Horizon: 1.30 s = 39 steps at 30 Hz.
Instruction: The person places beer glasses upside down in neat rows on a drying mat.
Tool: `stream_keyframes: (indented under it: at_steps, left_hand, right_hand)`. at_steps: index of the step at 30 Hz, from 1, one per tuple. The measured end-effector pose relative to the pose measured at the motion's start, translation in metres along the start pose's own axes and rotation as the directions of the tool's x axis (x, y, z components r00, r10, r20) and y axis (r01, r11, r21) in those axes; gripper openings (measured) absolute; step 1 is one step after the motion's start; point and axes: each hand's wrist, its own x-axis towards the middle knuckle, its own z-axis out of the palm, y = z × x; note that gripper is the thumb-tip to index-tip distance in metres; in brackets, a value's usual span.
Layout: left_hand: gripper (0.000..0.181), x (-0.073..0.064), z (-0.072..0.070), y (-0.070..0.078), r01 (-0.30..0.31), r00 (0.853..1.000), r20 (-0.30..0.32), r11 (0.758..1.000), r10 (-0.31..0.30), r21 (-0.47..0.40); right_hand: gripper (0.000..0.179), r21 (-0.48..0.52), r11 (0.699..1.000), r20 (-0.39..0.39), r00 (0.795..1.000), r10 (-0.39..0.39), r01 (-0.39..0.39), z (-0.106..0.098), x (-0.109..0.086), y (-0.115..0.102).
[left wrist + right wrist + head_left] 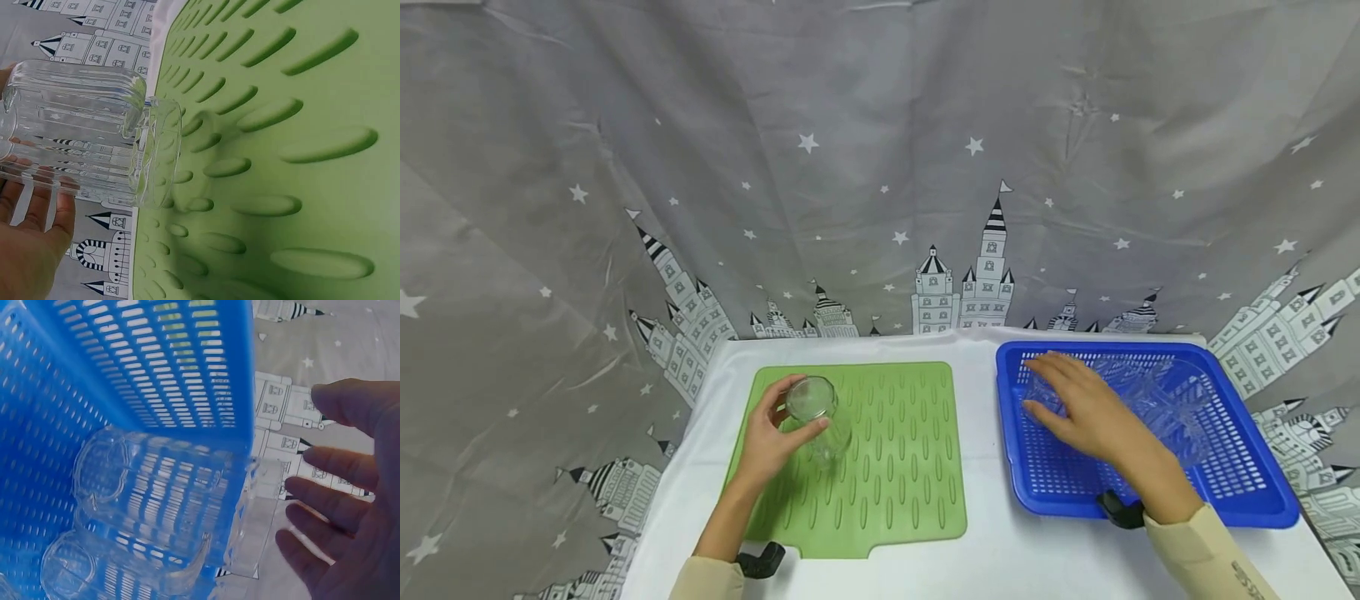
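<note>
My left hand [767, 439] grips a clear glass mug [812, 398] over the left half of a green ridged mat [917, 467]. The mug is upside down: its base faces up, and in the left wrist view the rim of the glass mug [164, 150] is right at the mat, with its handle at the side. My right hand [1086, 408] hovers over the left part of a blue plastic basket [1052, 502], fingers spread and holding nothing. Beneath and beside it, several clear glass mugs [1176, 400] lie in the basket; in the right wrist view the nearest glass mug [169, 481] is just short of the fingertips.
Mat and basket stand side by side on a white tablecloth [985, 483]. A grey curtain [865, 100] printed with castles and stars hangs behind the table and at both sides. A black strap mount [762, 560] sits at the left wrist.
</note>
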Motion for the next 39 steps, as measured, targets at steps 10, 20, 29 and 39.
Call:
stream_keyframes:
  at_steps: [10, 20, 29, 39]
  left_hand:
    - [0.076, 0.013, -0.011, -0.008, 0.028, 1.000, 0.000, 0.998, -0.028, 0.048]
    - [0.077, 0.027, -0.026, -0.012, 0.048, 0.999, -0.002, 0.989, -0.048, 0.140]
    - [0.077, 0.037, -0.034, -0.014, 0.070, 0.997, -0.025, 0.983, -0.067, 0.171]
    - [0.077, 0.054, -0.046, -0.016, 0.054, 0.998, -0.022, 0.986, -0.051, 0.159]
  right_hand:
    - [0.075, -0.066, 0.995, 0.035, 0.996, 0.083, -0.081, 0.000, -0.004, 0.010]
    - [0.078, -0.101, 0.985, 0.065, 0.987, 0.147, -0.140, 0.003, -0.004, 0.014]
    - [0.073, -0.114, 0.980, 0.075, 0.982, 0.171, -0.161, 0.004, -0.003, 0.016]
    - [0.072, -0.123, 0.976, 0.119, 0.973, 0.197, -0.182, -0.001, 0.000, 0.015]
